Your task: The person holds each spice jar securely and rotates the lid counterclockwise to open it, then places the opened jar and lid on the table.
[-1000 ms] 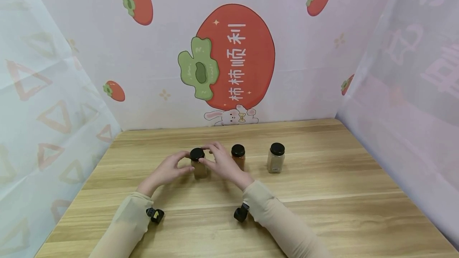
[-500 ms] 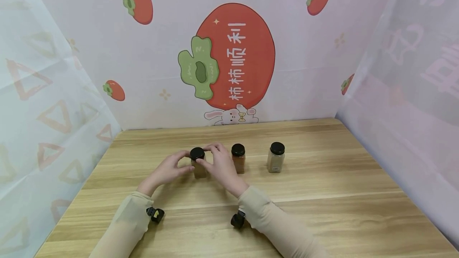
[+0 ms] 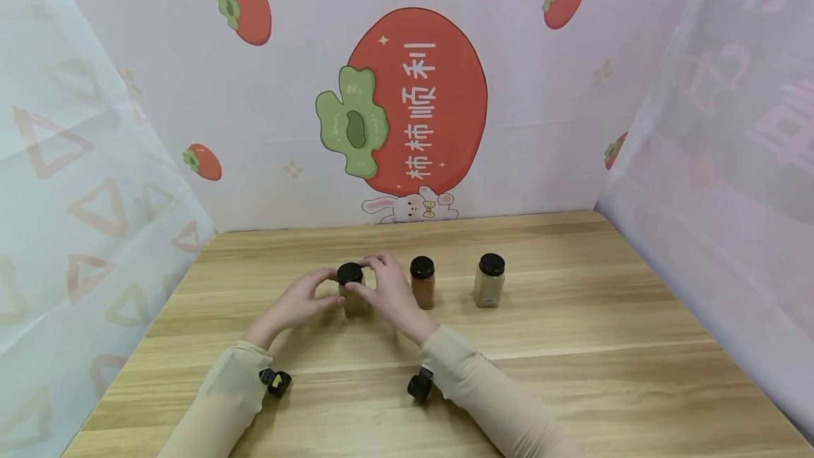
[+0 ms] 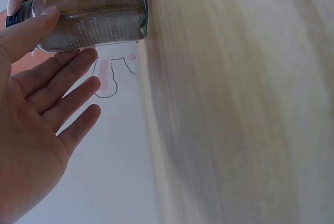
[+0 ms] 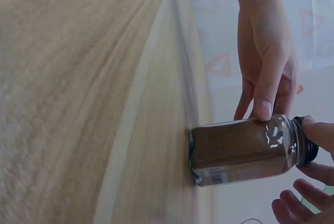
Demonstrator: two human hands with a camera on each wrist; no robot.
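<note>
A glass spice jar [image 3: 355, 306] of brown powder stands upright on the table, its black lid [image 5: 311, 148] on top. My left hand [image 3: 304, 302] holds the jar's body between thumb and fingers; in the left wrist view the thumb [image 4: 44, 25] lies along the glass near the shoulder, other fingers spread below. From the other side my right hand [image 3: 393, 297] pinches the lid between thumb and fingertips. Its remaining fingers stand loosely apart from the jar in the right wrist view.
Just right of my right hand stands a jar of reddish-brown powder [image 3: 424, 293] with a black lid. Farther right is a jar of pale powder [image 3: 488, 290], also black-lidded. Behind the wooden table [image 3: 572, 359] hangs a printed cloth [image 3: 521, 175].
My right hand has turned slightly about the lid, its wrist shifting left, which uncovers more of the middle jar. The left hand and the jar have stayed in place.
</note>
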